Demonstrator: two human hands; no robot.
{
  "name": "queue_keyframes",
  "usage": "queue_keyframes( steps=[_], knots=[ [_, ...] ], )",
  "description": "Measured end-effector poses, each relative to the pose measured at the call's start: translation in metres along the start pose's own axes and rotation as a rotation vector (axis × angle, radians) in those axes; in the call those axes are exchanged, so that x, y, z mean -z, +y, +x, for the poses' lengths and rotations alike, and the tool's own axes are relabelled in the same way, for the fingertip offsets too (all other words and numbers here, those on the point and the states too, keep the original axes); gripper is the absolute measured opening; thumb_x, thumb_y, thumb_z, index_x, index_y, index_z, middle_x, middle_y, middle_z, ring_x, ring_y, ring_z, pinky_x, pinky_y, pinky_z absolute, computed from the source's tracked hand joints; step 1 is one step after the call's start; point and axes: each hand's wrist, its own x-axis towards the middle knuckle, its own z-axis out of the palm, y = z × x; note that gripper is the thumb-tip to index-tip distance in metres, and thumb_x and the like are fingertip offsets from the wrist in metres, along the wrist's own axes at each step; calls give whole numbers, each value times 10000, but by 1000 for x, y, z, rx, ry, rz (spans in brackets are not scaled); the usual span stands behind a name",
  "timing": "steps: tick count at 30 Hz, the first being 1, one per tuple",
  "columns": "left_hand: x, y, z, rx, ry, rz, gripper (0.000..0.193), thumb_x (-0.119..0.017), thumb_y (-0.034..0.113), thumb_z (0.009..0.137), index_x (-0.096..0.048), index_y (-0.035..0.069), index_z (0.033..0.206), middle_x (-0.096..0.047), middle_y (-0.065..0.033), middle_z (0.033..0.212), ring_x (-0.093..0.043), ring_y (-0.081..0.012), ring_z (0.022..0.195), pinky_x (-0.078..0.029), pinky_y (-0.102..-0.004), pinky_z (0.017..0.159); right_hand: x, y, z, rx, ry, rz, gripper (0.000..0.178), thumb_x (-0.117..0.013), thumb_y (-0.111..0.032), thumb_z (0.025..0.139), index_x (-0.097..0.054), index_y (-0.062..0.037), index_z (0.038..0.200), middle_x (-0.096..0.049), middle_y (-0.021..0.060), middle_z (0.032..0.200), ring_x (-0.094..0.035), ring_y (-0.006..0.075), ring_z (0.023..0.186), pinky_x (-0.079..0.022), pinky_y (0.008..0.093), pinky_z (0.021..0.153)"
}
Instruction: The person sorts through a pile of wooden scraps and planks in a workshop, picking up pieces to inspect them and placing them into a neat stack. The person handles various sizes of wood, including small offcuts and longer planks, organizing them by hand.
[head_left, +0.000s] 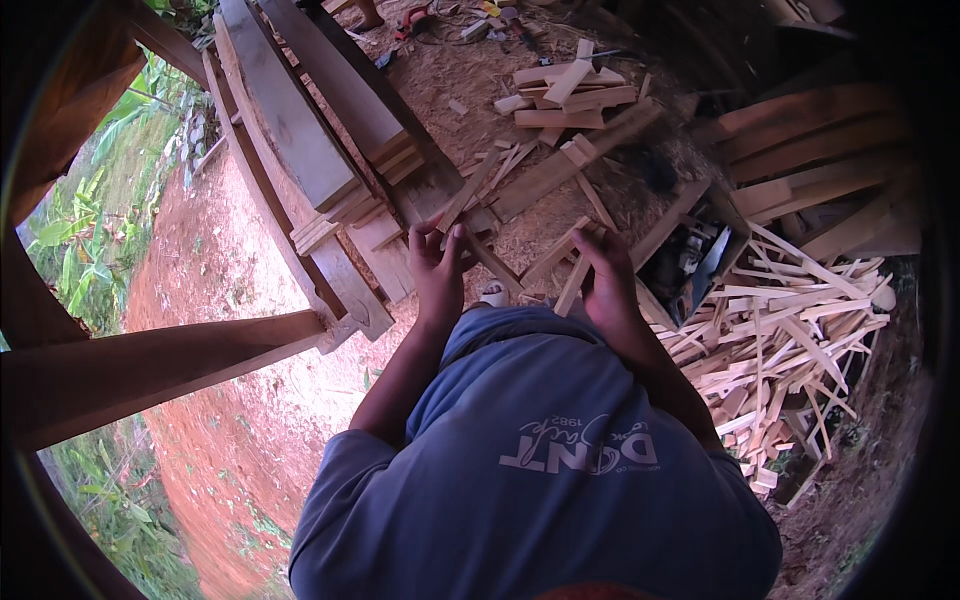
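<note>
My left hand (438, 262) is closed, thumb and fingers pinching a narrow wooden strip (466, 190) that slants away from me. Just beside its fingertips, another strip (495, 265) slopes down toward my body. On the other side, my right hand (607, 268) is closed around the end of a short wooden piece (553, 252). A second pale piece (572, 285) runs down next to that hand's fingers. The near ends of the two sloping pieces come close together between my hands; whether they are joined I cannot tell.
Thick planks (290, 110) are stacked at the left, beside a wooden post (180, 370). Short blocks (570, 95) lie piled ahead. To the right stand a dark open box (690, 265), a heap of offcuts (790, 340) and stacked boards (810, 150). A red tool (412, 22) lies far off.
</note>
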Motion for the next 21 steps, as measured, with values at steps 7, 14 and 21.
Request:
queue_keyframes(
  steps=[7,14,21],
  knots=[
    [4,3,-14,20,-44,6,235,-590,193,1048,-433,95,1193,-636,-149,1295,-711,-302,1041,-618,-391,762,1,5,-4,-79,-45,-15,313,-758,-173,912,-586,-82,1158,-604,25,1050,-614,144,967,-560,375,864],
    [14,-8,-27,82,22,-147,245,-616,152,1034,-437,96,1191,-642,-117,1227,-717,-288,1017,-633,-387,778,-2,5,-2,-170,-103,-67,266,-728,-162,936,-596,-72,1148,-615,38,1064,-634,163,991,-562,383,874],
    [39,-16,-37,109,172,-194,246,-616,197,1036,-450,102,1191,-641,-109,1228,-714,-281,1030,-627,-393,758,-4,19,18,-319,-101,-124,275,-723,-176,948,-608,-68,1174,-617,52,1088,-630,187,1019,-564,406,881]
  ],
)
